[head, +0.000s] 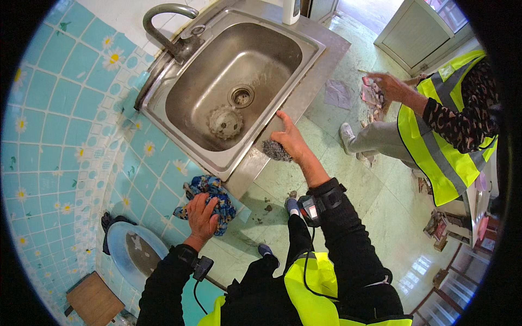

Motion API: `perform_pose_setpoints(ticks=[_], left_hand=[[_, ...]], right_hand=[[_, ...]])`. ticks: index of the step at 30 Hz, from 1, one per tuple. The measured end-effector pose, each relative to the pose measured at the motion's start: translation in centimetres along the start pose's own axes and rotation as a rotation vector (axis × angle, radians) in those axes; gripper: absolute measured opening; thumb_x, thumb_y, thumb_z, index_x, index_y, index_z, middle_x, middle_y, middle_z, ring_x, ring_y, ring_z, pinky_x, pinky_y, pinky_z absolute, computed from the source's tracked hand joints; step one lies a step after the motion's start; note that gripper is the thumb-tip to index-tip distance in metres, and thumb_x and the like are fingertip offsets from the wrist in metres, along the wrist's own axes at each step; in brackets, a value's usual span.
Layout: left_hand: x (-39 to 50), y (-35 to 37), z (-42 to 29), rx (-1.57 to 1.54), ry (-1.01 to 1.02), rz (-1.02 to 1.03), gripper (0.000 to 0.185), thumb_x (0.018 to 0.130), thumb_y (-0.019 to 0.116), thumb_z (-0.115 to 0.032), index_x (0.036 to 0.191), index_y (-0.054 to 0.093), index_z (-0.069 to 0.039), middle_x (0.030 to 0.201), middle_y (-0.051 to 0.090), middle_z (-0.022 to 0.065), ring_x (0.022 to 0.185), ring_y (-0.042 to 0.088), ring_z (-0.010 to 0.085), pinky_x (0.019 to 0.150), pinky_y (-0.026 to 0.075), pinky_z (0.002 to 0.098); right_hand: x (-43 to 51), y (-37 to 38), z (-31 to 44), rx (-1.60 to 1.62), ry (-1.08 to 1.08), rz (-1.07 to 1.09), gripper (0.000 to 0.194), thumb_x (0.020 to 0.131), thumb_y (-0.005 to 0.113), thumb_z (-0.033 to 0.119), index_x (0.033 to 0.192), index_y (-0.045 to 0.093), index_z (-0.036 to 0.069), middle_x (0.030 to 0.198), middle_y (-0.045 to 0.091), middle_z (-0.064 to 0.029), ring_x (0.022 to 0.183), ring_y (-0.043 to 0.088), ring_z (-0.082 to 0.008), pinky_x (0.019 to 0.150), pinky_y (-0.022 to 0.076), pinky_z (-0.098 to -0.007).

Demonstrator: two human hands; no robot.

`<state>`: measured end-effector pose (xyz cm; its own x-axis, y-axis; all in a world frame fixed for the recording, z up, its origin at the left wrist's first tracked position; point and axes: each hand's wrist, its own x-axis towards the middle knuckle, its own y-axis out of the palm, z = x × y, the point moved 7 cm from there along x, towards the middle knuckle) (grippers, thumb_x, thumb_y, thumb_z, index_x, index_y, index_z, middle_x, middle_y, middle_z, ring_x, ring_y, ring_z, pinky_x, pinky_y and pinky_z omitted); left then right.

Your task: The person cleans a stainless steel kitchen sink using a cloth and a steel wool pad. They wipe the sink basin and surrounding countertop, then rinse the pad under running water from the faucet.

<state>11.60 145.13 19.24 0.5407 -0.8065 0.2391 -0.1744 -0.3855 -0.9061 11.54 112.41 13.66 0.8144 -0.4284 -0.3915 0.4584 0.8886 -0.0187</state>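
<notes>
A stainless steel sink [261,61] with a curved faucet [153,24] is set in a metal counter before me. Round its drain [241,96] the basin is stained, with a grey, jagged-edged round patch or cover [225,122] beside it. My right hand [291,140] is at the counter's front edge, its index finger stretched to the sink rim, with a dark metal scouring pad [277,150] held under the palm. My left hand [201,216] rests on a crumpled blue patterned cloth [222,208] at the tiled ledge by the sink's near left corner.
A white bottle [291,11] stands on the counter's far end. A blue basin [118,244] of murky water is at lower left, near a wooden stool [95,298]. At right, a person in a hi-vis vest [432,134] bends over debris near a grey cloth [337,93] on the floor.
</notes>
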Motion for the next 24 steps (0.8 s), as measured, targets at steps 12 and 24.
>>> perform_pose_setpoints(ticks=[12,24], left_hand=[[0.0,0.0,0.0,0.014,-0.03,0.021,0.039,0.091,0.04,-0.037,0.118,0.054,-0.012,0.122,0.047,0.0151,0.112,0.043,0.0351,0.093,0.029,0.0481],[-0.5,0.2,0.4,-0.009,-0.039,0.048,0.041,0.091,0.041,-0.04,0.119,0.054,-0.012,0.123,0.047,0.0157,0.113,0.043,0.0355,0.092,0.029,0.0495]], right_hand=[[0.4,-0.5,0.5,0.028,-0.038,-0.015,0.05,0.07,0.062,0.014,0.117,0.05,0.004,0.084,0.061,-0.008,0.079,0.057,-0.0176,0.072,0.045,-0.0298],[-1.2,-1.0,6.4,-0.854,-0.765,-0.089,0.043,0.066,0.068,0.016,0.108,0.059,0.012,0.126,0.044,-0.0114,0.122,0.034,-0.0335,0.101,0.0186,-0.0551]])
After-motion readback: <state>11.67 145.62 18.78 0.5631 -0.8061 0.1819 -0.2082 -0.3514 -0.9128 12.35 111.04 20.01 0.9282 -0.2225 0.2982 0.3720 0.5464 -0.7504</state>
